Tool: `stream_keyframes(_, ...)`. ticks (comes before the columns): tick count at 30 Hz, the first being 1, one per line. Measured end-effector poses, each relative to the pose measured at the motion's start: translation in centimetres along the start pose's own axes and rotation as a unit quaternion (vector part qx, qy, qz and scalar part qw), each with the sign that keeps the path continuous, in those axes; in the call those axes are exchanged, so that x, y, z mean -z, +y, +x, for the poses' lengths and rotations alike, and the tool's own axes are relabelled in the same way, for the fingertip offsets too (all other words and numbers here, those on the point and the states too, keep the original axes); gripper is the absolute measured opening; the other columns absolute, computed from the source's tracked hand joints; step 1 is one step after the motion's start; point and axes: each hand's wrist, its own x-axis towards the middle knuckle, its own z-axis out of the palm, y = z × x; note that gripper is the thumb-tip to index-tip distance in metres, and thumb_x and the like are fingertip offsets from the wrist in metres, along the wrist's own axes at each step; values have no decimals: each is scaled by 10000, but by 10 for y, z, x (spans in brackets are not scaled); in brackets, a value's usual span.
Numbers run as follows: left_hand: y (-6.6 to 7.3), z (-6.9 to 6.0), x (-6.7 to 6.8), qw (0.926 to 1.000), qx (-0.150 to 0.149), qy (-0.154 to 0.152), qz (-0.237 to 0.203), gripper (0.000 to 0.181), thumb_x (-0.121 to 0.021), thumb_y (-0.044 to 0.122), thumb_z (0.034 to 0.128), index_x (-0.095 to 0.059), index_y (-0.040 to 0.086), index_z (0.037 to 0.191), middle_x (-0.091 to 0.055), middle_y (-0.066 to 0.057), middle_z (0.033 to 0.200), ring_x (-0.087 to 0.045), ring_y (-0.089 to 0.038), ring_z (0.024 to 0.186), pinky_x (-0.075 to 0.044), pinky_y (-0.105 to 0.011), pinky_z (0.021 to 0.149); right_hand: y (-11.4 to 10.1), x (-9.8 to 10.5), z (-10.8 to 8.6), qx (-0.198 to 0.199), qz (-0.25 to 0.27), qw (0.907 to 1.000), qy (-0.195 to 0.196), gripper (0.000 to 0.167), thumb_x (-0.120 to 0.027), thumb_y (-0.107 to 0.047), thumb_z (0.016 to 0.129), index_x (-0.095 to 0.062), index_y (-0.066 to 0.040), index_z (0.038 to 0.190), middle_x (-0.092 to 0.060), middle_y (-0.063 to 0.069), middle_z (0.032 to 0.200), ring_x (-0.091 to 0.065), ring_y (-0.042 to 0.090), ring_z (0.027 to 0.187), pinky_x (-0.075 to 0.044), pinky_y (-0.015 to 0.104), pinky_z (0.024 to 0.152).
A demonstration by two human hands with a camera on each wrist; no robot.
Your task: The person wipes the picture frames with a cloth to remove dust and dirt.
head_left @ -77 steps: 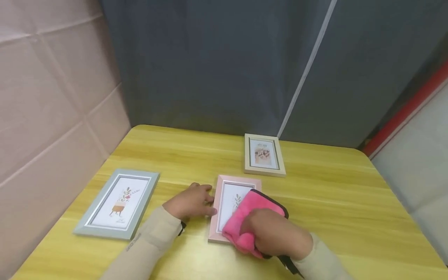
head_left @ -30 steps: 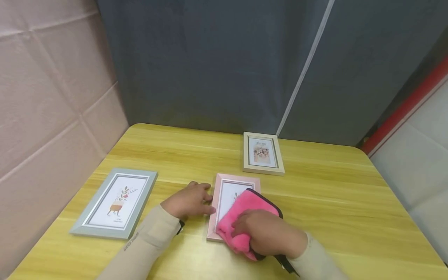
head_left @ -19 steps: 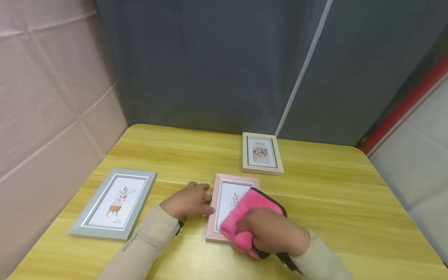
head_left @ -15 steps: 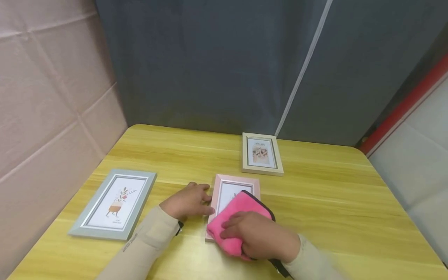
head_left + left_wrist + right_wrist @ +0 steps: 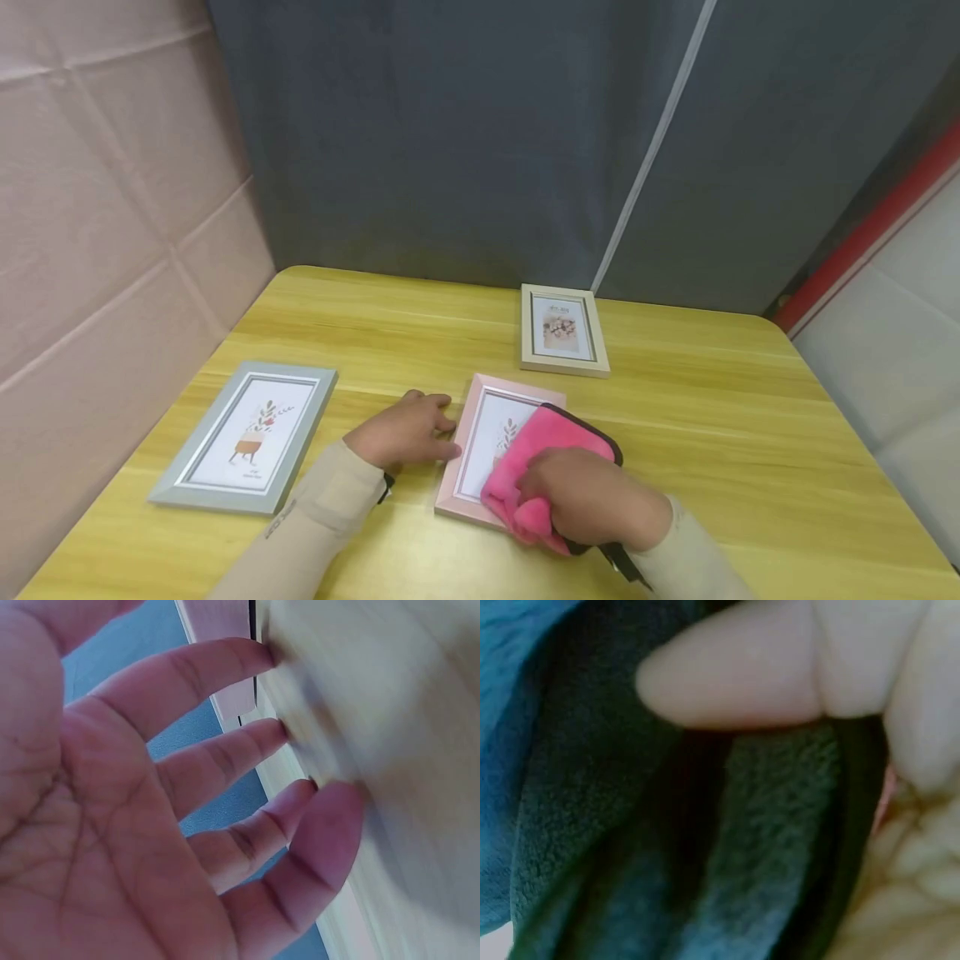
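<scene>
A pink picture frame [image 5: 467, 442] lies flat and slightly askew on the table, a plant drawing inside it. My right hand [image 5: 588, 496] grips a bunched pink cloth [image 5: 562, 437] with a dark border, which covers the frame's lower right part. Close up in the right wrist view, the fingers [image 5: 735, 671] curl over the cloth's dark grey side [image 5: 592, 735]. At the frame's left edge rests my left hand [image 5: 408, 432], its thumb touching the edge. Seen from the left wrist, its fingers [image 5: 217, 757] are spread and loosely bent, tips at the wooden surface.
A grey-green picture frame [image 5: 176, 475] lies on the left of the yellow wood-grain table [image 5: 712, 417]. Farther back is a cream picture frame [image 5: 562, 364]. A dark grey panel [image 5: 450, 150] stands behind the table, and a pale wall [image 5: 112, 208] rises at left.
The right hand and cloth have swept left, then back right across the pink frame. That frame has turned slightly, its top edge shifting right and its bottom left. The left hand stays put.
</scene>
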Motion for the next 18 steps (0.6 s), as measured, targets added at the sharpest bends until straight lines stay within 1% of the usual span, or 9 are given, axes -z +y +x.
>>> stream_keyframes(3, 1, 0, 0, 10000, -18, -8, -12, 398, -738, 343, 889, -740, 46, 1154, -470, -188, 1468, -428, -420, 1289, -411, -491, 1041, 4, 2, -3, -359, 106, 9993, 24, 366, -583, 36, 754, -530, -267, 557, -475, -136, 633, -462, 16, 656, -438, 213, 660)
stream_keyframes(6, 2, -1, 1, 10000, -29, -22, -20, 388, -738, 340, 891, -743, 49, 1148, -466, -192, 1470, -424, -424, 1292, -412, -496, 1040, 7, 2, -2, -569, 156, 9982, 43, 367, -594, 40, 757, -544, -263, 556, -489, -125, 629, -469, 28, 644, -443, 226, 638)
stream_keyframes(8, 2, 0, 1, 10000, -41, -23, -6, 380, -736, 341, 894, -747, 56, 1146, -464, -192, 1473, -421, -425, 1296, -412, -499, 1040, 9, 2, -1, -694, 144, 9974, 110, 362, -608, 14, 777, -548, -260, 548, -494, -120, 623, -474, 35, 636, -442, 231, 624)
stream_keyframes(11, 2, 0, 0, 10000, -22, -1, -59, 371, -741, 339, 887, -753, 70, 1142, -462, -187, 1476, -415, -422, 1301, -413, -500, 1037, 14, 3, 1, -887, 26, 9956, 286, 348, -610, 18, 757, -547, -253, 550, -490, -109, 626, -472, 53, 619, -437, 240, 597)
stream_keyframes(14, 2, 1, -1, 10000, 15, -1, -98, 374, -750, 349, 876, -757, 85, 1141, -458, -181, 1481, -407, -425, 1308, -417, -504, 1031, 24, 5, 4, -871, -189, 9946, 538, 348, -620, 11, 775, -542, -254, 565, -486, -109, 642, -469, 65, 627, -435, 250, 626)
stream_keyframes(16, 2, 1, -1, 9999, 35, 4, -128, 375, -754, 353, 870, -760, 86, 1134, -455, -182, 1483, -404, -429, 1310, -417, -509, 1031, 33, 10, 2, -798, -337, 9929, 816, 365, -642, -26, 834, -544, -267, 579, -503, -128, 664, -478, 59, 631, -445, 257, 645)
stream_keyframes(18, 2, 1, -2, 9999, 23, 17, -120, 368, -755, 352, 871, -764, 82, 1119, -454, -189, 1483, -405, -436, 1308, -416, -512, 1030, 44, 17, -3, -833, -652, 9866, 1239, 286, -664, -59, 852, -641, -254, 644, -617, -112, 763, -578, 96, 742, -498, 298, 736)
